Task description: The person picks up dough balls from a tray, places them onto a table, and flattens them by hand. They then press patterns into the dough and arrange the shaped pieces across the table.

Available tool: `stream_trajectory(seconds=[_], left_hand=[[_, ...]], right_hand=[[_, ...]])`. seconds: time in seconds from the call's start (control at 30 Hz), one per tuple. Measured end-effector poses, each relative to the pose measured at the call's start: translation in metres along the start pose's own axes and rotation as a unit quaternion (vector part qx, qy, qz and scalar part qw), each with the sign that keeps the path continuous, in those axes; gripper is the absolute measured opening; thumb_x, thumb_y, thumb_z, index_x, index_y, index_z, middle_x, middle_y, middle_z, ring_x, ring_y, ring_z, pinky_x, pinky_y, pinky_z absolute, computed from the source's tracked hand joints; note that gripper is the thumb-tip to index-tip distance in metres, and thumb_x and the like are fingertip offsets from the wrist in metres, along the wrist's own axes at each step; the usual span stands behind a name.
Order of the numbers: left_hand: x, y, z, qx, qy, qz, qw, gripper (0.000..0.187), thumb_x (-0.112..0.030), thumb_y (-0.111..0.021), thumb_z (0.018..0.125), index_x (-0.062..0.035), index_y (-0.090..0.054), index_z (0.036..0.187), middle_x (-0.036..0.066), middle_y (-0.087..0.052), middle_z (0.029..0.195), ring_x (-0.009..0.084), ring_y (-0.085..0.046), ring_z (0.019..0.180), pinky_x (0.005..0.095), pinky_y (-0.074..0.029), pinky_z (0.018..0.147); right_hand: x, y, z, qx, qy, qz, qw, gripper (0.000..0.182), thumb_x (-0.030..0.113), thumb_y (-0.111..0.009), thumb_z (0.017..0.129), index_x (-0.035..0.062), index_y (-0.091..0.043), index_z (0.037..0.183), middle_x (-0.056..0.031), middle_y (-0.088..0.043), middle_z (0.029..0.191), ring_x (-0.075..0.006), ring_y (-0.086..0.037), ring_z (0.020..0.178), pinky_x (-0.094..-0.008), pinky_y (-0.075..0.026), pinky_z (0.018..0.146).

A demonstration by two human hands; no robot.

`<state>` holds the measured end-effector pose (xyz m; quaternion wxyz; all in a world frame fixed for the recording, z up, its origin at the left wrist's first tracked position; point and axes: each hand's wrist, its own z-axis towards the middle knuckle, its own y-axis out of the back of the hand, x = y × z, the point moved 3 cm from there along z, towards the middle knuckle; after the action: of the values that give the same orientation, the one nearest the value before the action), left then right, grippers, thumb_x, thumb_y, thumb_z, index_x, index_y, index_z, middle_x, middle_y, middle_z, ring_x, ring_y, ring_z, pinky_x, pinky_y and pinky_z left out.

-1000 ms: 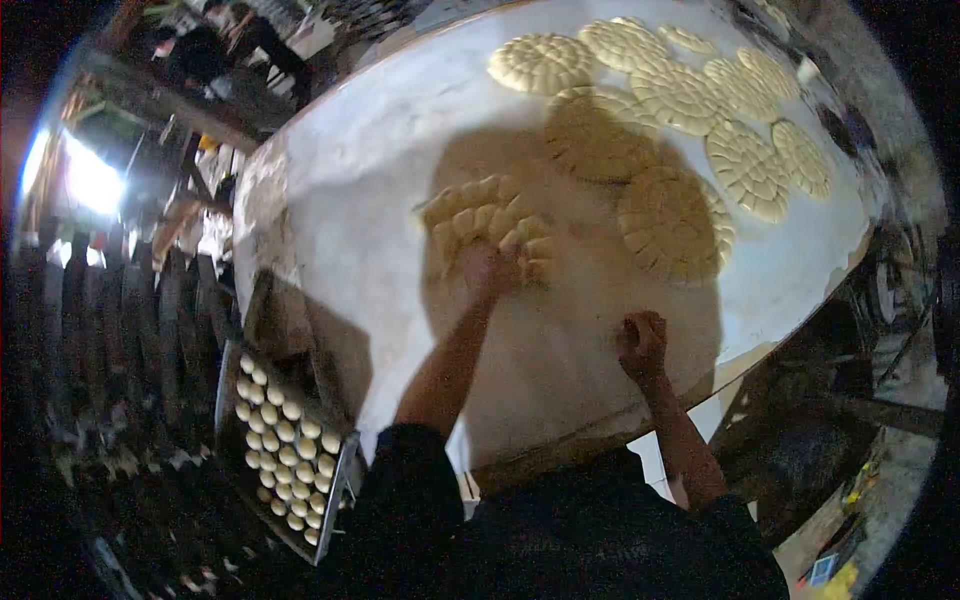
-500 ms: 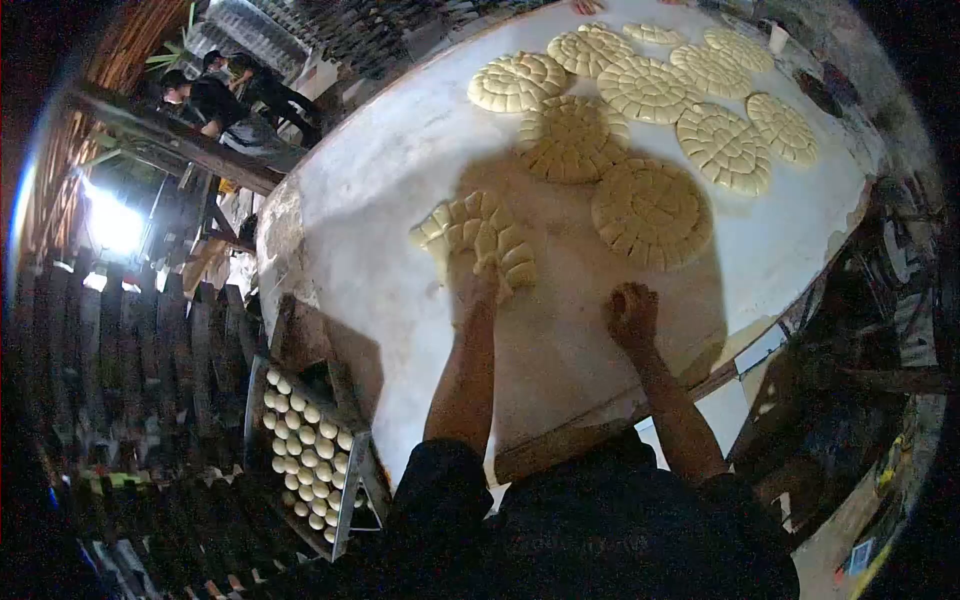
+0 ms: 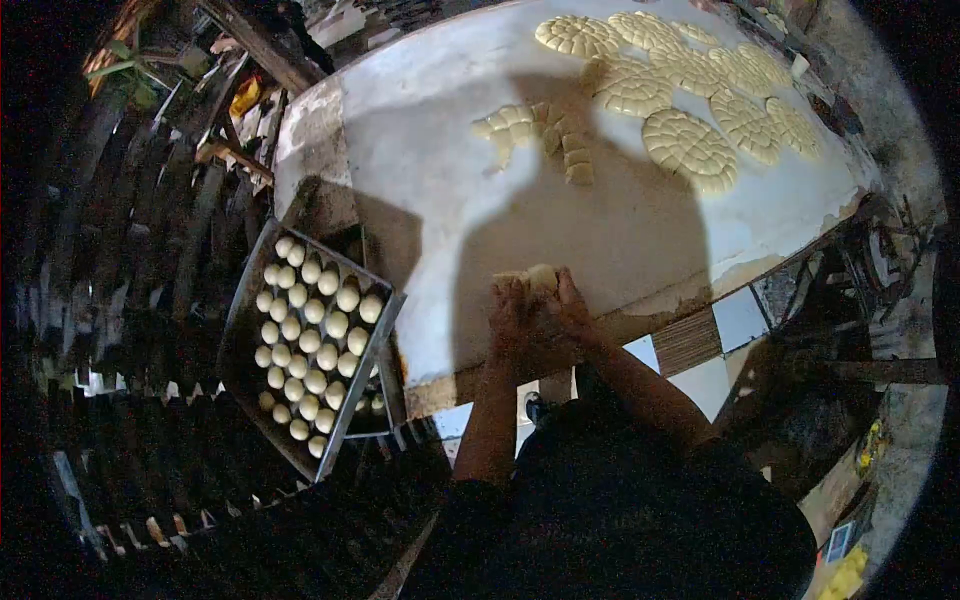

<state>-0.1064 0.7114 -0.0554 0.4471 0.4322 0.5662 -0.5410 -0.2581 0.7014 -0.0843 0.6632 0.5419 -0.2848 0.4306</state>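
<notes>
My left hand (image 3: 509, 308) and my right hand (image 3: 568, 306) are close together over the table's near side, in my shadow. Pale dough pieces (image 3: 541, 277) show between and above the fingers of both hands, which are closed around them; how many there are is hidden. Farther up, a curved row of cut dough pieces (image 3: 545, 117) lies apart from my hands, bent like a hook. At the upper right are several round dough coils (image 3: 690, 148) made of cut segments, laid near one another.
A pale worktable (image 3: 410, 110) spreads ahead, with a worn near edge. To the left, a tilted tray (image 3: 352, 412) holds many round dough balls (image 3: 327, 357) in rows. Dark slats (image 3: 130, 270) lie beyond it. White and brown tiles (image 3: 700, 385) show below the table edge.
My left hand has left the curved dough row and come back beside my right hand, near the front edge, with dough between them. The view has turned toward the tray.
</notes>
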Motion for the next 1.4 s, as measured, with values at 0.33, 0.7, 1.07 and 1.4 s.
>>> stream_trajectory(seconds=[0.33, 0.7, 1.07, 1.4], left_hand=[[0.006, 0.068, -0.056, -0.1, -0.154, 0.481, 0.857, 0.043, -0.033, -0.059, 0.09, -0.0036, -0.047, 0.12, 0.017, -0.052, 0.104, 0.0297, -0.056, 0.089, 0.0433, -0.048, 0.08], [-0.077, -0.061, 0.1, -0.084, -0.174, 0.535, 0.823, 0.038, -0.039, -0.076, 0.072, -0.0112, -0.059, 0.091, 0.012, -0.057, 0.101, 0.0312, -0.053, 0.098, 0.0474, -0.038, 0.087], [-0.047, 0.004, 0.049, -0.021, -0.078, 0.748, 0.658, 0.021, -0.022, -0.062, 0.082, -0.0087, -0.06, 0.098, 0.013, -0.061, 0.102, 0.0342, -0.056, 0.1, 0.0569, -0.041, 0.088], [-0.05, -0.011, 0.005, 0.039, -0.083, 0.653, 0.752, 0.009, -0.015, -0.059, 0.083, -0.0124, -0.063, 0.091, 0.008, -0.064, 0.101, 0.0296, -0.057, 0.097, 0.0517, -0.039, 0.095]], right_hand=[[0.016, 0.174, 0.031, -0.152, -0.252, 0.289, 0.911, 0.039, 0.026, -0.061, 0.087, 0.0042, -0.046, 0.115, -0.0106, -0.059, 0.096, -0.0203, -0.058, 0.08, -0.0354, -0.049, 0.07], [-0.053, 0.171, 0.157, 0.013, 0.069, -0.238, 0.969, 0.02, 0.019, -0.06, 0.077, 0.0022, -0.052, 0.085, -0.0194, -0.051, 0.086, -0.0406, -0.049, 0.088, -0.0531, -0.034, 0.093], [-0.078, 0.219, 0.169, 0.181, 0.164, -0.271, 0.931, 0.035, 0.016, -0.058, 0.079, -0.008, -0.051, 0.103, -0.0294, -0.049, 0.109, -0.0493, -0.044, 0.112, -0.0586, -0.029, 0.105], [-0.096, 0.214, 0.131, 0.265, 0.126, -0.27, 0.917, 0.033, 0.022, -0.059, 0.083, -0.0021, -0.056, 0.105, -0.0274, -0.052, 0.121, -0.0477, -0.042, 0.119, -0.0559, -0.024, 0.11]])
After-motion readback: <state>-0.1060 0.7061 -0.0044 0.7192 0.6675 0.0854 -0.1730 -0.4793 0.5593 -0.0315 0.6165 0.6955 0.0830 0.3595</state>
